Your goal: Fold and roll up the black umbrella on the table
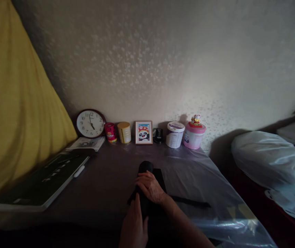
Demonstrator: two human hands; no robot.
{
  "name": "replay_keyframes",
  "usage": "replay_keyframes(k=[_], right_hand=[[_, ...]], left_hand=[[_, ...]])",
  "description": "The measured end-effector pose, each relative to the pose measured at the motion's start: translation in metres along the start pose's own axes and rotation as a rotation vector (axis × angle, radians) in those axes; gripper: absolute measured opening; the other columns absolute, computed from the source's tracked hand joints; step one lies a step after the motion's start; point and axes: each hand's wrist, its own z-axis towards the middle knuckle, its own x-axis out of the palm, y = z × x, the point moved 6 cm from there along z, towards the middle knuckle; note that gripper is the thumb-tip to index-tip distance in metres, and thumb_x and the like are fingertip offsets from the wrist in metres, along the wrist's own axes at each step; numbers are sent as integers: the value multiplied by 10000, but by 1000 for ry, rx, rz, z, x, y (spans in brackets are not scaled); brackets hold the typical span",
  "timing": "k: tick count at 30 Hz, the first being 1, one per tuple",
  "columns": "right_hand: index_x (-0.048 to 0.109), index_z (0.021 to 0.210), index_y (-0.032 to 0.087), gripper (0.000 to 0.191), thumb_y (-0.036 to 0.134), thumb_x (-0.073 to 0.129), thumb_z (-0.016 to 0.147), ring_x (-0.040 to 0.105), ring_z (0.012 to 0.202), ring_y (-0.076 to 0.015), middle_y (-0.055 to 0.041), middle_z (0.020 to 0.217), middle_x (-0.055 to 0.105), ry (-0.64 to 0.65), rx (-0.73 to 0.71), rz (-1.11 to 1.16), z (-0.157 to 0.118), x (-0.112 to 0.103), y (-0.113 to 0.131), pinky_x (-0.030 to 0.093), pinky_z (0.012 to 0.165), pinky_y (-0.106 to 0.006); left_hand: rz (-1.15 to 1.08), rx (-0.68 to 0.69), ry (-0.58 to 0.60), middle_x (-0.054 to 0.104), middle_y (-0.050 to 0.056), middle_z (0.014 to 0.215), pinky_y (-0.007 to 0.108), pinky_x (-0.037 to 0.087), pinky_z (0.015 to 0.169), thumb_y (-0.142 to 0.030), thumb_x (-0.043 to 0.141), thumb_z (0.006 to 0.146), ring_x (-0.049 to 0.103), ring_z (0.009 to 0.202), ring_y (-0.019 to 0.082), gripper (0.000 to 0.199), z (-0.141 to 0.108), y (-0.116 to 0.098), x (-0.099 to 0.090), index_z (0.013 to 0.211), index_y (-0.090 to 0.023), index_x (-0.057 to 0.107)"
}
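Note:
A black rolled bundle (145,166) lies on the plastic-covered table (106,186), pointing away from me. My right hand (151,187) is wrapped over its upper part, fingers bent across the top. Lower down, my left hand (135,220) grips its near left side, thumb apart from the fingers. A flat black piece (160,175) shows to the right of the roll, and a black strap (191,201) stretches out to the right from beneath my right wrist. The near end of the bundle is lost in shadow.
Along the wall stand a clock (90,124), red can (110,133), yellow can (124,133), framed panda picture (144,133), small black object (159,135), white tub (175,135) and pink tub (193,136) with a figurine. A green book (44,179) lies left; plastic bags (271,158) sit right.

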Motion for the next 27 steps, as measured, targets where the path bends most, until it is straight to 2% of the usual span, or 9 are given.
replay_keyframes(k=[6, 10, 12, 14, 17, 21, 24, 27], right_hand=[[656, 906, 223, 279, 217, 377, 922, 497, 1117, -155, -7, 966, 692, 69, -2, -81, 26, 11, -32, 192, 1054, -390], [666, 889, 220, 298, 201, 370, 918, 483, 1136, -163, -19, 973, 692, 116, 50, -117, 42, 11, -50, 208, 1045, -377], [664, 927, 217, 282, 194, 384, 911, 489, 1135, -153, -22, 1027, 681, 123, 133, -93, 48, 9, -59, 245, 1030, -333], [652, 988, 216, 263, 207, 403, 904, 513, 1111, -141, -29, 1090, 661, 62, 301, -53, 50, 3, -72, 283, 1008, -288], [633, 1045, 196, 268, 233, 412, 897, 538, 1085, -162, -68, 1113, 646, -86, 564, -39, 35, -14, -92, 308, 992, -299], [610, 1088, 136, 308, 221, 401, 878, 549, 1069, -213, -133, 1122, 626, -201, 774, -56, -8, -40, -111, 360, 941, -338], [650, 1004, 117, 316, 250, 399, 867, 620, 907, -216, -115, 967, 678, -205, 864, -3, -38, -50, -113, 444, 794, -310], [677, 934, 131, 316, 287, 412, 861, 642, 777, -187, -69, 843, 697, -169, 876, 75, -53, -51, -101, 460, 676, -263]], left_hand=[[-1, 1, 146, 448, 208, 1321, 409, 424, 938, -213, 347, 831, 476, 1193, 260, 627, 0, 11, 9, 1399, -81, 118], [23, -53, 205, 423, 218, 1344, 415, 410, 951, -204, 333, 826, 445, 1223, 267, 633, 1, 9, 6, 1404, -74, 110], [40, -81, 214, 426, 214, 1344, 416, 404, 956, -201, 335, 818, 435, 1231, 266, 637, 3, 3, 1, 1404, -74, 118], [56, -105, 215, 424, 206, 1348, 408, 397, 964, -193, 342, 809, 427, 1238, 263, 640, 4, -2, -4, 1402, -74, 132], [67, -104, 205, 406, 215, 1356, 388, 394, 967, -179, 327, 818, 416, 1246, 262, 616, 4, -7, -10, 1392, -39, 153], [49, -76, 144, 427, 194, 1339, 356, 396, 965, -190, 340, 829, 425, 1238, 243, 594, 4, -11, -15, 1384, -50, 181], [40, -76, 141, 437, 205, 1322, 347, 415, 942, -189, 356, 827, 462, 1203, 246, 601, 4, -13, -18, 1381, -42, 176], [38, -88, 139, 431, 217, 1321, 356, 428, 928, -187, 363, 828, 475, 1190, 255, 604, 5, -15, -22, 1379, -36, 166]])
